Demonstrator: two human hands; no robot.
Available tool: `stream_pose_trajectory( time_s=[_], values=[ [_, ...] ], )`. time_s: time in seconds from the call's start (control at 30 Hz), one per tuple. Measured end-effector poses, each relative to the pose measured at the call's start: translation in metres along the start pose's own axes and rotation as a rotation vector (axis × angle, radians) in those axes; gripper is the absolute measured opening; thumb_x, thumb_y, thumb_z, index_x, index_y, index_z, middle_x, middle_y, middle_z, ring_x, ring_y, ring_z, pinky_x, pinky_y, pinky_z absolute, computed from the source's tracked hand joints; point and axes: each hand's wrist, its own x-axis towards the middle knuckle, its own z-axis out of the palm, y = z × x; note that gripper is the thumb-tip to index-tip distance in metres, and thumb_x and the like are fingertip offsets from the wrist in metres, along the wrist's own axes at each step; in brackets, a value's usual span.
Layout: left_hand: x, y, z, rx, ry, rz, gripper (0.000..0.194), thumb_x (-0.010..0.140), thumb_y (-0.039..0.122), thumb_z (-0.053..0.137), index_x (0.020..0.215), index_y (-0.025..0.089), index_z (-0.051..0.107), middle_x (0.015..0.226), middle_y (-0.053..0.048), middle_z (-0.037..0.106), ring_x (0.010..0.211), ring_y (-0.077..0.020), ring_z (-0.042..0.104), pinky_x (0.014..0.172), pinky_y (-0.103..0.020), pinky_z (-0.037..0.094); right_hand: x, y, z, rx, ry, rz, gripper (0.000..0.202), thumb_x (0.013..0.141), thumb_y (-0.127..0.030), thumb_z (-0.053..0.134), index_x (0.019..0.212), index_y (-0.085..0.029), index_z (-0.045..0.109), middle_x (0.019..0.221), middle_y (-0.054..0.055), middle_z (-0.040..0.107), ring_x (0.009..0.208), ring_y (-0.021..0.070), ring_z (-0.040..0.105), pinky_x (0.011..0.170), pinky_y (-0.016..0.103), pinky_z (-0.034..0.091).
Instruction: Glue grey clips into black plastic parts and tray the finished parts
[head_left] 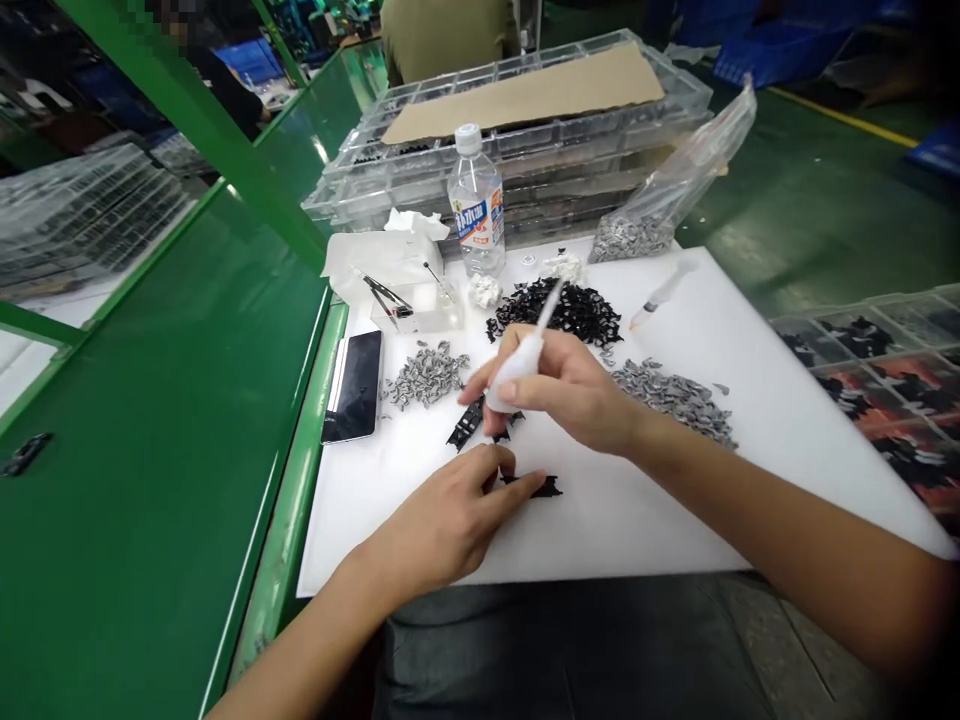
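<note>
My right hand (589,392) is closed around a small white squeeze bottle (519,372), whose thin nozzle points up and away from me. Below it, my left hand (459,508) rests on the white board (622,530), its thumb and fingers on a row of small black plastic parts (551,487), partly hidden by the fingers. Another group of black parts (468,424) lies just under the bottle. Farther back is a heap of loose black parts (577,312). Small grey curved pieces lie in a left pile (427,374) and a right pile (679,402).
A phone (354,385) lies at the board's left edge. Behind stand a tweezers box (420,308), a drink bottle (478,215), a bag of grey pieces (634,235) and stacked clear trays (540,150). A syringe-like tube (664,290) lies at right, near a compartment tray (885,375).
</note>
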Motion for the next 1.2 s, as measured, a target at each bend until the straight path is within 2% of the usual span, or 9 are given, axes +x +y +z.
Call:
stream_pose_trajectory(
  time_s=[0.07, 0.23, 0.4, 0.57, 0.7, 0.8, 0.97, 1.07, 1.2],
  values=[
    [0.000, 0.001, -0.001, -0.015, -0.013, 0.017, 0.051, 0.102, 0.012, 0.051, 0.153, 0.016, 0.051, 0.120, -0.013, 0.059, 0.096, -0.0225, 0.058, 0.085, -0.038, 0.060, -0.007, 0.004, 0.002, 0.293, 0.042, 0.026, 0.009, 0.090, -0.020, 0.066, 0.088, -0.019, 0.056, 0.090, 0.004, 0.076, 0.060, 0.0128, 0.063, 0.056, 0.028, 0.051],
    [0.000, -0.001, -0.001, 0.014, -0.042, 0.034, 0.054, 0.102, 0.006, 0.045, 0.155, 0.011, 0.047, 0.118, -0.015, 0.062, 0.092, -0.0234, 0.058, 0.079, -0.038, 0.058, -0.008, 0.005, -0.003, 0.484, 0.223, 0.120, 0.005, 0.089, -0.017, 0.063, 0.088, -0.019, 0.058, 0.079, 0.001, 0.073, 0.053, 0.0092, 0.051, 0.050, 0.024, 0.040],
    [-0.001, -0.003, 0.002, -0.162, -0.025, -0.097, 0.049, 0.101, 0.001, 0.039, 0.146, 0.016, 0.053, 0.110, -0.010, 0.062, 0.091, -0.0193, 0.058, 0.078, -0.031, 0.054, -0.009, 0.001, -0.009, 0.473, 0.220, 0.175, 0.009, 0.084, -0.010, 0.061, 0.087, -0.019, 0.062, 0.084, 0.005, 0.076, 0.072, 0.0165, 0.070, 0.071, 0.031, 0.055],
    [-0.001, -0.001, 0.000, -0.237, -0.016, -0.073, 0.033, 0.100, 0.010, 0.055, 0.132, 0.014, 0.061, 0.105, -0.008, 0.066, 0.088, -0.0203, 0.059, 0.079, -0.035, 0.050, -0.011, 0.004, -0.012, 0.367, 0.180, 0.240, 0.015, 0.087, -0.006, 0.060, 0.088, -0.019, 0.066, 0.077, 0.001, 0.072, 0.065, 0.0125, 0.062, 0.058, 0.024, 0.046],
    [-0.002, 0.000, -0.002, -0.254, 0.024, -0.044, 0.033, 0.100, 0.010, 0.057, 0.131, 0.015, 0.064, 0.102, -0.007, 0.069, 0.083, -0.0192, 0.060, 0.072, -0.036, 0.045, -0.012, 0.005, -0.011, 0.281, 0.143, 0.217, 0.010, 0.091, -0.010, 0.064, 0.088, -0.020, 0.066, 0.076, 0.001, 0.068, 0.067, 0.0128, 0.060, 0.058, 0.025, 0.047],
    [-0.004, -0.001, -0.006, -0.459, 0.153, -0.126, 0.034, 0.098, 0.008, 0.060, 0.130, 0.016, 0.066, 0.104, -0.008, 0.068, 0.088, -0.0180, 0.063, 0.075, -0.033, 0.050, -0.016, 0.001, -0.012, 0.163, 0.076, 0.209, 0.004, 0.094, -0.021, 0.070, 0.097, -0.022, 0.067, 0.080, 0.000, 0.069, 0.068, 0.0125, 0.059, 0.059, 0.025, 0.048],
    [-0.007, 0.004, -0.004, -0.723, 0.630, -0.415, 0.031, 0.092, 0.006, 0.070, 0.122, 0.017, 0.073, 0.093, -0.005, 0.063, 0.080, -0.0142, 0.060, 0.068, -0.027, 0.049, -0.021, -0.007, -0.018, -0.253, -0.230, 0.111, 0.036, 0.078, -0.024, 0.092, 0.108, -0.025, 0.073, 0.088, -0.002, 0.071, 0.062, 0.0090, 0.057, 0.057, 0.024, 0.051],
    [-0.006, 0.007, 0.003, -0.736, 0.720, -0.420, 0.031, 0.089, 0.004, 0.072, 0.118, 0.015, 0.076, 0.090, -0.005, 0.064, 0.077, -0.0136, 0.059, 0.066, -0.027, 0.049, -0.017, -0.005, -0.018, -0.425, -0.236, -0.017, 0.029, 0.079, -0.017, 0.090, 0.104, -0.024, 0.076, 0.090, -0.001, 0.073, 0.069, 0.0090, 0.063, 0.061, 0.022, 0.051],
    [-0.004, 0.008, 0.004, -0.738, 0.762, -0.366, 0.031, 0.087, 0.003, 0.075, 0.117, 0.013, 0.077, 0.091, -0.007, 0.066, 0.080, -0.0141, 0.062, 0.069, -0.028, 0.052, -0.012, -0.001, -0.015, -0.436, -0.249, -0.128, 0.012, 0.088, -0.011, 0.080, 0.097, -0.019, 0.079, 0.085, 0.002, 0.075, 0.077, 0.0108, 0.068, 0.068, 0.022, 0.053]
  ],
)
